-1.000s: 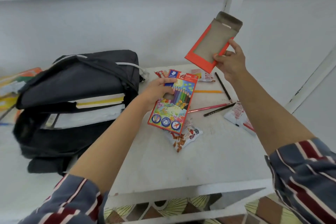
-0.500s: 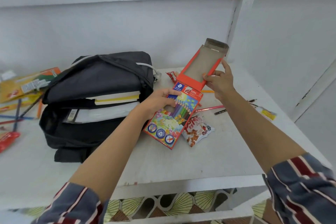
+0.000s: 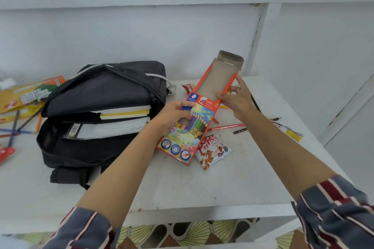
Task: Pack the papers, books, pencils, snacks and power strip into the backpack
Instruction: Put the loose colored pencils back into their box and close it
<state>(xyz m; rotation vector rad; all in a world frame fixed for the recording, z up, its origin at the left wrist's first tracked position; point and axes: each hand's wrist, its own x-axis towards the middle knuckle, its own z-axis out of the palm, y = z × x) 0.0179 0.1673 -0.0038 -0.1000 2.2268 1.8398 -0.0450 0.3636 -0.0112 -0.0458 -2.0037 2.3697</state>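
Observation:
A black backpack (image 3: 105,95) lies open on the white table (image 3: 222,184), with books (image 3: 123,111) and papers (image 3: 113,127) showing in its mouth. My left hand (image 3: 174,113) holds a colourful pencil box sleeve (image 3: 182,139) flat on the table. My right hand (image 3: 236,99) grips the red cardboard tray (image 3: 218,79), whose lower end meets the sleeve's top. A snack packet (image 3: 212,149) lies just right of the sleeve. Loose pencils (image 3: 226,126) lie behind it. The power strip's white cable and plug (image 3: 168,85) stick out of the bag.
More pencils (image 3: 14,129) and yellow packets (image 3: 26,95) are scattered left of the backpack, with a red item (image 3: 6,153) at the left edge. Another snack packet (image 3: 188,87) lies behind the tray. A wrapper (image 3: 291,133) sits near the table's right edge. A white wall stands behind.
My right hand has brought the red tray down from up in the air to the top of the sleeve. My left hand has kept the sleeve on the table.

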